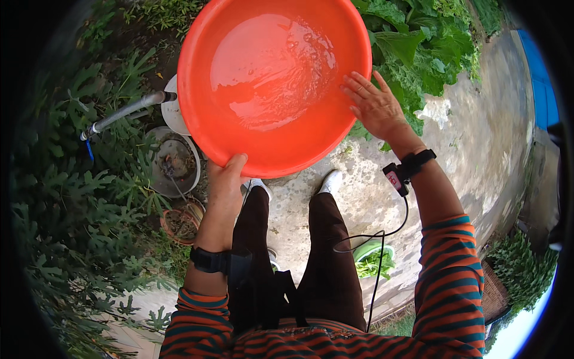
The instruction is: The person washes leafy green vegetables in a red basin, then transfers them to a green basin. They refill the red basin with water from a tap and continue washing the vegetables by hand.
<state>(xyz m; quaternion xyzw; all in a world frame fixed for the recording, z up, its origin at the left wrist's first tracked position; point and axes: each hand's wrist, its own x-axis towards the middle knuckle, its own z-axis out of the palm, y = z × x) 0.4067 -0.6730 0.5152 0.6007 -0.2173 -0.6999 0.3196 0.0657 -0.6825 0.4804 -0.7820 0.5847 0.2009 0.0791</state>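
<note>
A round orange plastic basin (287,155) is held up in front of me, with a shallow pool of rippling water (269,67) and some bubbles in it. My left hand (226,179) grips the near left rim, its thumb over the edge and its other fingers hidden beneath. At the right rim, my right hand (376,107) shows its back, fingers spread and reaching over the basin's inner wall. Whether those fingertips touch the wall is unclear. No object is in that hand.
To the left, a metal pipe with a blue-handled valve (125,114) stands near a bucket (175,161) and a clay-coloured pot (181,224). Large leaves (417,49) grow at the upper right. A green basin (374,256) of greens sits on the concrete. A cable (381,269) hangs by my right arm.
</note>
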